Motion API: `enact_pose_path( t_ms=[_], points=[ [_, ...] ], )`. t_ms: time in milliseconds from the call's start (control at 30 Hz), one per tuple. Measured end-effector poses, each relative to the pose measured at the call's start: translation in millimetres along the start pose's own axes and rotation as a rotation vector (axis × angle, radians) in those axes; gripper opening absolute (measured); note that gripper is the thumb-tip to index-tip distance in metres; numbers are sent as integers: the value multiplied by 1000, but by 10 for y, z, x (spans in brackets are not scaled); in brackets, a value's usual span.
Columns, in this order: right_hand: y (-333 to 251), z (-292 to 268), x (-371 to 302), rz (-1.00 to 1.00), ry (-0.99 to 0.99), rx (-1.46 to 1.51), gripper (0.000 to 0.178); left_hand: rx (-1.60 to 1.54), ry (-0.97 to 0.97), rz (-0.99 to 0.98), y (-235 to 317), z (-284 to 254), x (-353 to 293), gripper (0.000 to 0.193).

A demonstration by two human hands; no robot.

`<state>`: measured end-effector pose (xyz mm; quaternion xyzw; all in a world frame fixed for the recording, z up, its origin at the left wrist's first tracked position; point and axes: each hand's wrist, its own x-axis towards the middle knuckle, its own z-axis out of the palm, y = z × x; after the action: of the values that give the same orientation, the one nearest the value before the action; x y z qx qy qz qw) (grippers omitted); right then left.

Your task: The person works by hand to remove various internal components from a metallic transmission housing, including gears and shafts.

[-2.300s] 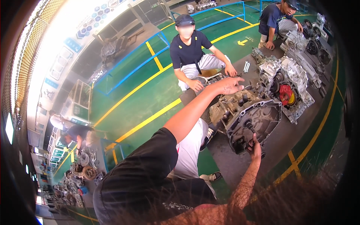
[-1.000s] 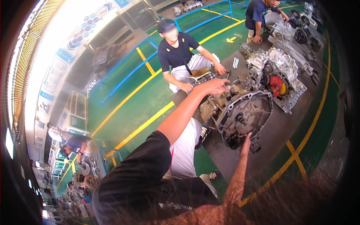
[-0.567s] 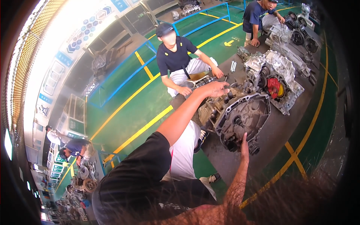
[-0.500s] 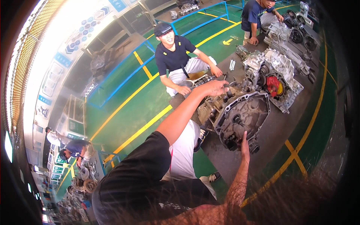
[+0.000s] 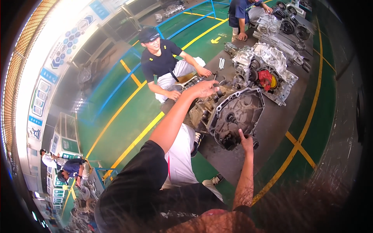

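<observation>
A gearbox lies on its side in front of me, its wide, dark bell housing facing up and to the right. A splined shaft stands out of the middle of the housing. My left hand reaches across to the gearbox's far side, with its fingers bent over a part there. At the near rim my right hand grips the bell housing, thumb up on the inside and the other fingers mostly hidden. Beyond my left hand lies a toothed gear shaft, close to a crouching co-worker.
Right of the gearbox stands an opened silver transmission with a red part inside. Several wrenches lie behind. Another person crouches beside more units at the back. Blue rails and yellow floor lines surround the work area.
The whole view has shifted, so the scene sits further left. Both my hands stay at the gearbox; my right hand's thumb now rests lower on the housing's near rim.
</observation>
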<state>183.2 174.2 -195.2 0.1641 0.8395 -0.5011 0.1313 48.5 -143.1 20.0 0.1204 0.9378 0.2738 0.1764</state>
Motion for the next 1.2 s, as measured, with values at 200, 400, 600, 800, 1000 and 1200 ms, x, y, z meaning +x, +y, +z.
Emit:
enact_pose_path(
  t_ms=[200,400,600,800,1000,1200],
  points=[
    [-316,-166,-232,-65,243,-298,70,89,8,-41,-37,14,3,63],
    [-471,-187,-299,-357,488,-394,66,-8,29,8,-54,40,-12,64],
    [-403,-158,-319,-451,566,-453,64,-2,12,-12,-51,22,-29,65],
    [-327,-24,-358,-266,573,-469,66,12,-10,-4,-117,3,-29,64],
    [-439,-93,-368,-400,629,-432,56,87,41,43,-103,70,22,63],
    [-484,-129,-386,-460,629,-494,49,25,39,35,-86,94,7,66]
  ],
)
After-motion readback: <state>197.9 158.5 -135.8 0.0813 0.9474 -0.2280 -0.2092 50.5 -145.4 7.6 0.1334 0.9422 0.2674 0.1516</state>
